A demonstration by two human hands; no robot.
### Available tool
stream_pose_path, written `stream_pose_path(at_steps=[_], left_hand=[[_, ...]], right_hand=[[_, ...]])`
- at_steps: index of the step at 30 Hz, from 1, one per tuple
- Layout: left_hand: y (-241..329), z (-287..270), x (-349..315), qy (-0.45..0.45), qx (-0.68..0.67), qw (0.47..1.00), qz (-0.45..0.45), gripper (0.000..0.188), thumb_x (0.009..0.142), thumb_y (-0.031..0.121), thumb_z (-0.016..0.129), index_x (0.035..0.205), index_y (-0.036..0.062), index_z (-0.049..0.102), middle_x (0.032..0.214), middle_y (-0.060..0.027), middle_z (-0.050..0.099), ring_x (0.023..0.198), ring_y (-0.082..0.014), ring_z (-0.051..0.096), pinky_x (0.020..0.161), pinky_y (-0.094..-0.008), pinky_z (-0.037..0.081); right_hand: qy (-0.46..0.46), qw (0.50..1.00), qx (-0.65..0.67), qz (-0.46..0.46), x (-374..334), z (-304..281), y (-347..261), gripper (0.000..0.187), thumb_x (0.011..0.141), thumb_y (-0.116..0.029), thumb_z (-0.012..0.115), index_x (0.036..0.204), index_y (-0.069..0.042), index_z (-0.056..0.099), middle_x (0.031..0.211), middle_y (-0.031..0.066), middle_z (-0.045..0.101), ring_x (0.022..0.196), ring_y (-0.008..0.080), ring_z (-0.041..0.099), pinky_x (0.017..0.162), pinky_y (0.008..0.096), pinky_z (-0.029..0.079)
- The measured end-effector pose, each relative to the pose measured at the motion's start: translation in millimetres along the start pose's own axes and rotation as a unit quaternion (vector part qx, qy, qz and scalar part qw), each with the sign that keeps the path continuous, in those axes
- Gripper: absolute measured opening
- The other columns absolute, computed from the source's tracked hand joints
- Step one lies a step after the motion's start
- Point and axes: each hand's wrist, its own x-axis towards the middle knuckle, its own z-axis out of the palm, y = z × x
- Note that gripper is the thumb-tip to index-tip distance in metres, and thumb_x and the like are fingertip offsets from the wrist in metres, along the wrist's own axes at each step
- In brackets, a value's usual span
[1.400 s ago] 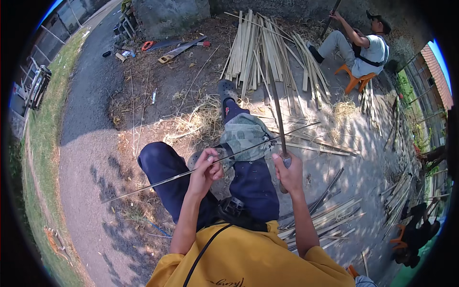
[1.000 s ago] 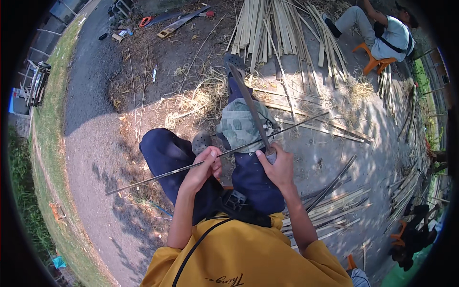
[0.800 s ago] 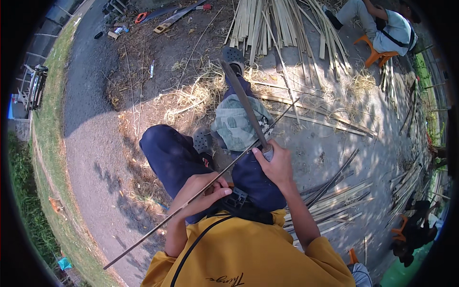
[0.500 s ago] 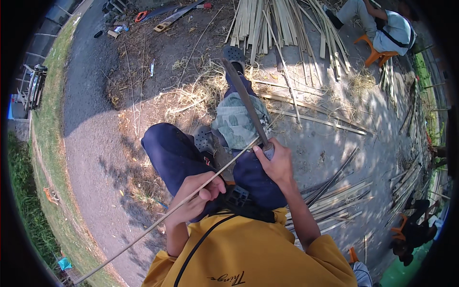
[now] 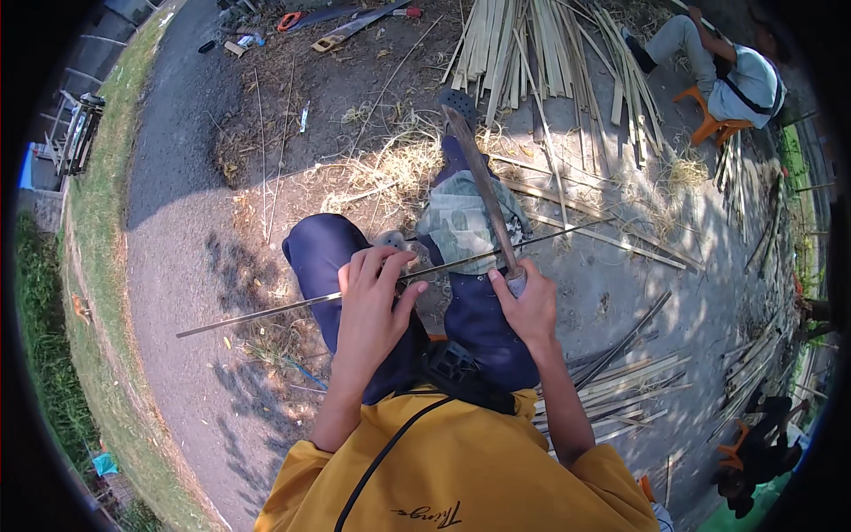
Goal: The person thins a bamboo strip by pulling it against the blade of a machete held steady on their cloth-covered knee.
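Observation:
A long, thin bamboo strip (image 5: pixel 257 315) slants across my lap, its left end over the ground and its far right end past my right leg. My left hand (image 5: pixel 370 297) holds it above my left thigh, the strip passing between thumb and curved fingers. In my right hand (image 5: pixel 529 306) is the grey handle of a long knife (image 5: pixel 483 182), whose dark blade points away from me. A camouflage cloth (image 5: pixel 456 217) covers my right leg beneath the blade. The strip crosses the blade just beyond the handle; whether it touches the edge I cannot tell.
Many split bamboo strips (image 5: pixel 523 53) lie in a pile ahead, with more strips (image 5: pixel 629 381) at right. Curly shavings (image 5: pixel 390 173) litter the ground. Saws (image 5: pixel 355 31) lie far left. A person sits on an orange stool (image 5: pixel 706 115) far right.
The strip has moved to the right and now lies flatter across my legs. My left hand has gone forward and its fingers have straightened somewhat. My right hand still grips the knife.

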Motion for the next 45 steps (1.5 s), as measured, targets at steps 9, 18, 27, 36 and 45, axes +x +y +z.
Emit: stream_pose_path(at_steps=[9, 18, 27, 36, 45], left_hand=[[-29, 20, -2, -0.081, -0.149, 0.982, -0.078, 0.013, 0.092, 0.009, 0.079, 0.098, -0.0004, 0.073, 0.087, -0.0101, 0.072, 0.071, -0.0224, 0.072, 0.062, -0.0326, 0.052], [-18, 33, 3, -0.158, -0.378, 0.882, -0.231, 0.013, 0.101, 0.009, 0.073, 0.099, -0.0036, 0.075, 0.083, -0.0080, 0.076, 0.059, -0.0088, 0.067, 0.049, -0.0242, 0.048], [-16, 72, -4, -0.187, -0.482, 0.811, -0.274, 0.016, 0.104, 0.007, 0.067, 0.109, -0.0082, 0.069, 0.092, -0.0117, 0.078, 0.067, -0.0119, 0.073, 0.046, -0.0234, 0.048], [-23, 91, -8, -0.162, -0.517, 0.792, -0.281, 0.011, 0.102, -0.002, 0.061, 0.104, -0.0096, 0.068, 0.092, -0.0126, 0.077, 0.062, -0.0134, 0.068, 0.059, -0.0262, 0.054], [-23, 101, 0, -0.178, -0.492, 0.811, -0.261, 0.013, 0.100, -0.002, 0.060, 0.105, -0.0046, 0.072, 0.078, -0.0025, 0.070, 0.059, -0.0052, 0.058, 0.054, -0.0236, 0.043]], right_hand=[[0.023, 0.998, 0.055, -0.028, -7, -3, 2, 0.040, 0.090, -0.037, 0.083, 0.097, -0.001, 0.067, 0.068, 0.0172, 0.067, 0.064, 0.0379, 0.072, 0.061, 0.0438, 0.053], [0.010, 0.994, 0.045, -0.095, -12, -32, -6, 0.043, 0.088, -0.040, 0.083, 0.098, -0.001, 0.068, 0.069, 0.0186, 0.066, 0.065, 0.0399, 0.070, 0.061, 0.0431, 0.053], [-0.022, 0.985, -0.081, -0.152, -7, -8, -17, 0.045, 0.086, -0.048, 0.083, 0.097, -0.007, 0.069, 0.076, 0.0154, 0.070, 0.068, 0.0368, 0.071, 0.061, 0.0465, 0.054], [-0.044, 0.980, -0.115, -0.153, 0, -5, -16, 0.050, 0.086, -0.054, 0.080, 0.098, -0.007, 0.068, 0.080, 0.0159, 0.073, 0.071, 0.0385, 0.073, 0.062, 0.0480, 0.056], [-0.056, 0.978, -0.133, -0.153, 5, -1, -11, 0.054, 0.090, -0.060, 0.074, 0.099, -0.007, 0.067, 0.081, 0.0172, 0.074, 0.071, 0.0406, 0.073, 0.063, 0.0509, 0.056]])
